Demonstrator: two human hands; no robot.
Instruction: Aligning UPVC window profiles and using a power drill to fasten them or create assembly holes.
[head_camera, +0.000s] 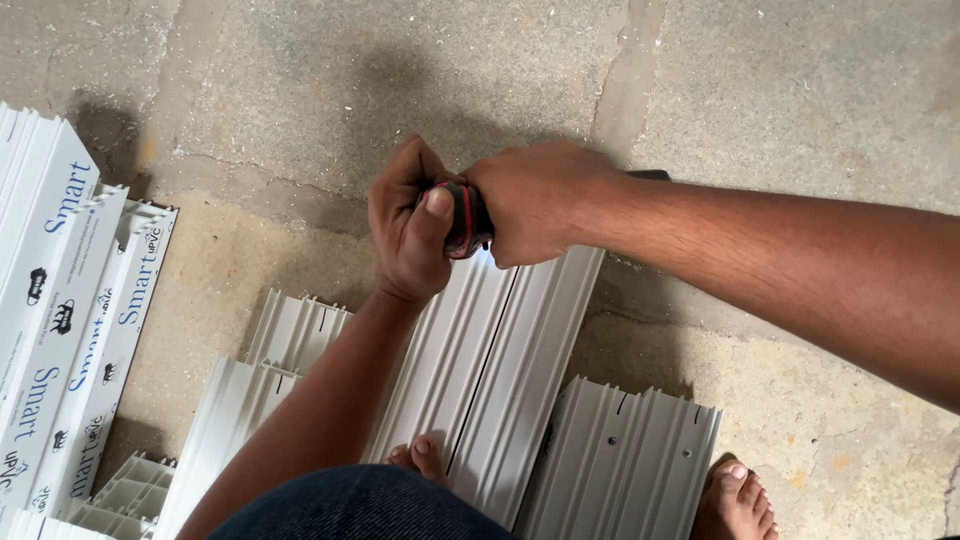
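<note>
Both hands, the left hand (410, 225) and right hand (535, 205), clamp a black-and-red tool (462, 217) together, steadying it over the white plastic strip (490, 370) pinned underfoot on the floor (300, 80).

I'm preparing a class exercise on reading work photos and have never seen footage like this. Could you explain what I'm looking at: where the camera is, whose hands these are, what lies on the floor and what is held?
There is one picture, taken by a camera worn on a person's head, looking straight down. No machine is involved: both arms belong to that person. The left hand and right hand meet around a small black and red tool; most of it is hidden, so I cannot tell its kind. Below it, a long white ribbed plastic profile lies on the concrete floor, with shorter white profile pieces beside it. At the left edge lies a stack of film-wrapped profiles. The person's bare feet show at the bottom.
</note>
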